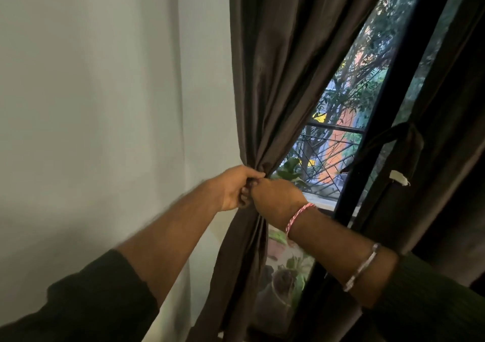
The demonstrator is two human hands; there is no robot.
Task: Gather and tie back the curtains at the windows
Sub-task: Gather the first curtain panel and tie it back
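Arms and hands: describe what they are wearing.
Both arms are bare from hand to mid-forearm, with dark sleeves pushed up. The right wrist carries a pink-and-white thread band, and a thin silver bangle sits higher on that forearm. The left hand and right hand wear no gloves.

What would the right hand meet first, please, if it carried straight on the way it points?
Probably the left hand, which the right hand already touches at the gathered curtain.

One head-worn view, tilted, looks forward and slightly down at close range; wall (91,105) fills frame left; window (338,136) runs diagonally at right.
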